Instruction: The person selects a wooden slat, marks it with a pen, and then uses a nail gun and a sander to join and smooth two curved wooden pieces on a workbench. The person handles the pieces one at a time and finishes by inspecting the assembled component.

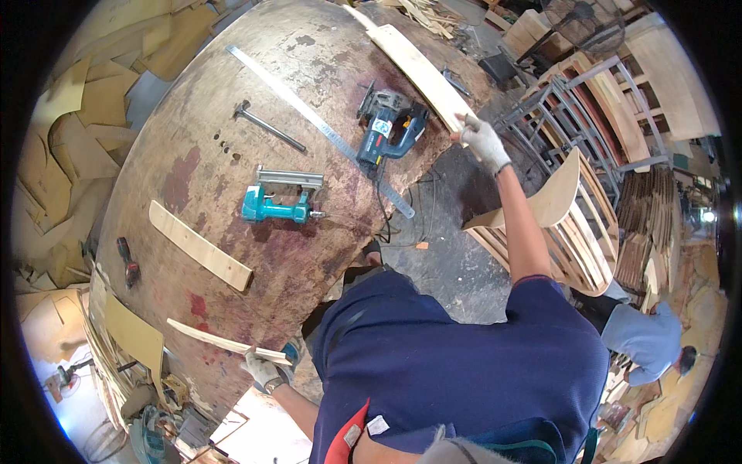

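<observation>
My left hand (261,366), in a pale work glove, grips the near end of a thin, slightly curved wooden strip (220,338) over the table's near-left part. On the far right, my gloved right hand (484,145) is closed on the end of a long light wooden board (417,71) along the table's right edge. Left of that board lies a blue jigsaw (384,133), its cord trailing off the edge. A short flat wooden piece (199,246) rests on the table beyond the left-hand strip, and a teal nail gun (278,204) lies between the hands.
A long metal ruler (301,110) runs under the jigsaw, with a hammer (270,127) beside it. A red-and-black tool (127,263) lies at the table's left edge. Curved wooden frames (576,224) stand on the floor at right; a person in blue (643,340) bends behind them.
</observation>
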The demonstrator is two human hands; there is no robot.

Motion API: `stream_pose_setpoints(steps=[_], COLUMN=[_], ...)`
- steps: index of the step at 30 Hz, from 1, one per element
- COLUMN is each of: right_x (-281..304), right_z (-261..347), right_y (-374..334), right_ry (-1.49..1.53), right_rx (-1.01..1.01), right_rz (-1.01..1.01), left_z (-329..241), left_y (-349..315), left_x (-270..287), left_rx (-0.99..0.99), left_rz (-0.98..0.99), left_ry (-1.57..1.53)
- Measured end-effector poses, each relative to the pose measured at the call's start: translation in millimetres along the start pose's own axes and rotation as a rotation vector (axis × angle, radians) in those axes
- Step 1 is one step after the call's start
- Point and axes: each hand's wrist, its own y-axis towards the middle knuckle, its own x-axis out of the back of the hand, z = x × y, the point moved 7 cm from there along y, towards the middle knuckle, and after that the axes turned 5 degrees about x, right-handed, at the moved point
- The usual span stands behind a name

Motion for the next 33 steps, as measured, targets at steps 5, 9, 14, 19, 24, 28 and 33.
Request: stream_pose_setpoints(steps=[5,9,14,19,24,28,33], right_x=[-103.6,-209.4,-340.7,-450.5,-523.5,-562.0,-576.0], right_z=[31.8,59.3,100.7,121.5,125.4,124.6,124.0], right_y=[-116.4,-184.6,-253.9,-292.9,-298.4,-288.9,-253.2], right_ry=[0.185,0.091,-0.235,-0.448,-0.611,-0.937,-0.836], right_rx=[0.189,0.200,0.430,0.427,0.551,0.805,0.726], right_rz=[0.253,0.566,0.722,0.915,1.087,1.042,1.145], left_z=[-37.6,-79.4,-105.7,-128.3,-138.1,-102.3,-86.7], left_y=[13.8,58.5,121.4,140.8,123.8,99.5,59.8], left_x=[6.2,25.3,84.2,172.6,209.2,205.0,165.1], left_rx=[-0.081,-0.101,-0.248,-0.500,-0.662,-0.470,-0.599], left_rz=[0.293,0.267,0.189,0.057,0.104,0.132,0.036], left_ry=[-0.407,-0.290,-0.155,0.052,0.135,0.073,0.399])
